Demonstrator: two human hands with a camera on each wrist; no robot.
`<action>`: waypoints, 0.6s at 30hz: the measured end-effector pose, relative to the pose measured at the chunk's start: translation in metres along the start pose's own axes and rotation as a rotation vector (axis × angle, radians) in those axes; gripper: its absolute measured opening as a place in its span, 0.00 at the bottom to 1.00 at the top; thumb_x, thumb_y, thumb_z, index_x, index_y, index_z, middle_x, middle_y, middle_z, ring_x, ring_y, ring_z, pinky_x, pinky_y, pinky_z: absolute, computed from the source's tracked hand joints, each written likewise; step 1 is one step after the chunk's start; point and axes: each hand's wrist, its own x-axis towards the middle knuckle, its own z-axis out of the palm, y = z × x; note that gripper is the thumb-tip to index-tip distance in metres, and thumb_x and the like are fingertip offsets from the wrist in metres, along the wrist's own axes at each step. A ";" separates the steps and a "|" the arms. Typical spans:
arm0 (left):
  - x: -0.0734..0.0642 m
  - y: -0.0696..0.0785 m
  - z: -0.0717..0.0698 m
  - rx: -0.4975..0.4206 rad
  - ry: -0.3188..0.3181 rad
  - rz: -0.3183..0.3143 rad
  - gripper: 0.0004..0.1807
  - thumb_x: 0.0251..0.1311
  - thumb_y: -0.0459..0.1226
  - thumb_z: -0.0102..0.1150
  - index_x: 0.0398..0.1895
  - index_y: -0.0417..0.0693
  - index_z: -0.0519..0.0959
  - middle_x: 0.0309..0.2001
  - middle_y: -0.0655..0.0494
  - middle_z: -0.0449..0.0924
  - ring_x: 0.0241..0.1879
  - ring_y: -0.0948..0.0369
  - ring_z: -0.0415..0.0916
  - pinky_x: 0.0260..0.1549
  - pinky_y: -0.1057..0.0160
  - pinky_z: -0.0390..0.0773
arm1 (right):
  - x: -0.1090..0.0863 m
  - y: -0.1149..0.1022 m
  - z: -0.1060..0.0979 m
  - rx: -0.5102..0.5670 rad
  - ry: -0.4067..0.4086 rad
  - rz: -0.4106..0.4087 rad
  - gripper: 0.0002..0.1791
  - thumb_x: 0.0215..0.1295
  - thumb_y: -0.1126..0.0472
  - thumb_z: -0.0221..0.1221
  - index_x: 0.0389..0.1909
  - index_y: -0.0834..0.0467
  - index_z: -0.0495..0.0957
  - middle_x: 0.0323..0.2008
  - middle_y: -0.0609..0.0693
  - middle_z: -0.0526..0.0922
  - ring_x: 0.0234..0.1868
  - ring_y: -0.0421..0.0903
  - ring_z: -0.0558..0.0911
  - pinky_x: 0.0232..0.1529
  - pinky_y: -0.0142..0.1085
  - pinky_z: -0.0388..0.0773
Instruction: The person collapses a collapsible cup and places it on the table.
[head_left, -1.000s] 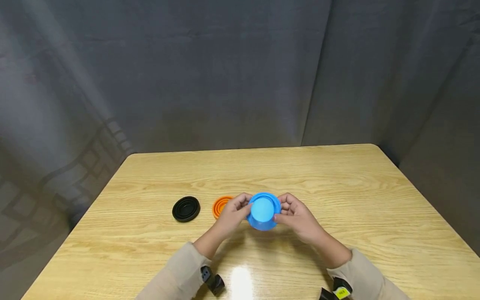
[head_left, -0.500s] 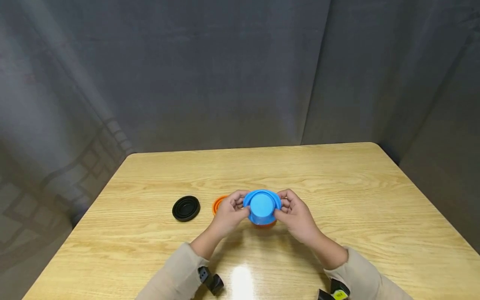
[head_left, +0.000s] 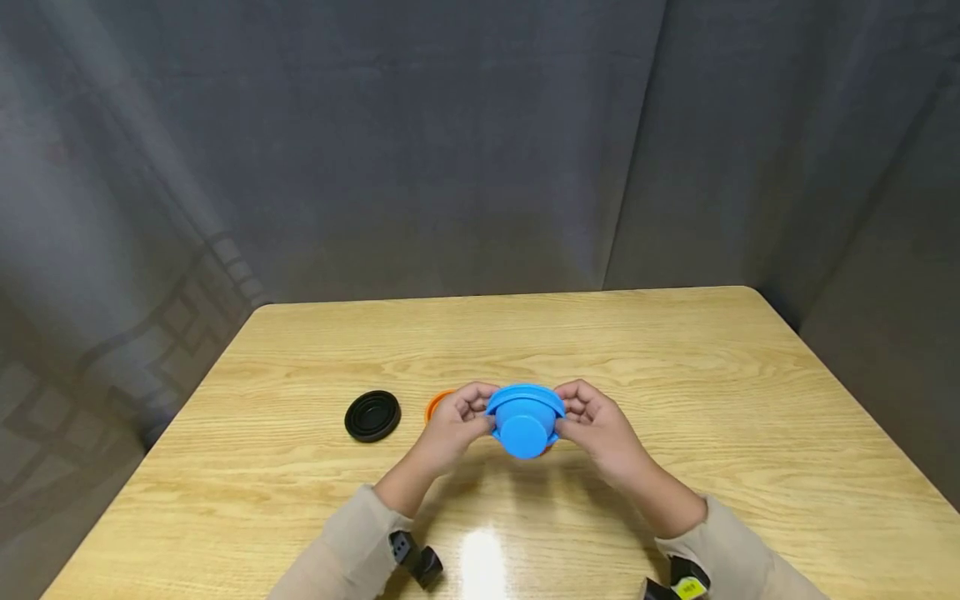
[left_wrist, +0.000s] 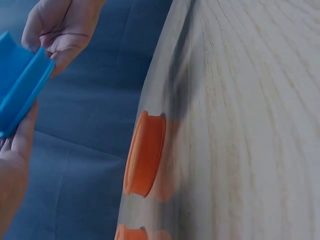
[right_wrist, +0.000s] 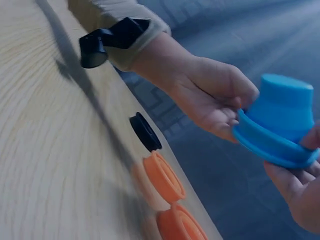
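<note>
Both hands hold a blue collapsible silicone cup [head_left: 524,421] above the table, its narrow base tipped toward me. My left hand [head_left: 459,421] pinches the rim on the left with thumb and fingers. On the opposite side, my right hand [head_left: 600,429] pinches the rim the same way. The right wrist view shows the cup's base [right_wrist: 287,82] pushed out and the wide rim [right_wrist: 272,145] bent between the hands. An orange collapsed cup [left_wrist: 146,152] rests on the table below, and a second orange one [right_wrist: 181,225] lies beside it. In the head view, hands and blue cup partly hide both.
A black collapsed cup [head_left: 372,416] lies flat on the wooden table [head_left: 675,350], left of the orange ones. Dark grey curtains [head_left: 450,150] hang behind the table and at its sides. Each wrist wears a small black camera [head_left: 417,560].
The blue cup has tipped so its base, earlier facing upward, now points down toward me. Its rim has bent more between the hands, which stay nearly in place.
</note>
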 end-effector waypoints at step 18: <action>-0.007 0.006 -0.008 -0.170 -0.242 0.036 0.30 0.49 0.39 0.60 0.45 0.21 0.62 0.35 0.53 0.72 0.35 0.63 0.73 0.33 0.68 0.74 | -0.004 -0.004 -0.011 0.144 -0.327 0.003 0.10 0.57 0.69 0.52 0.41 0.64 0.70 0.34 0.51 0.76 0.36 0.42 0.76 0.39 0.34 0.73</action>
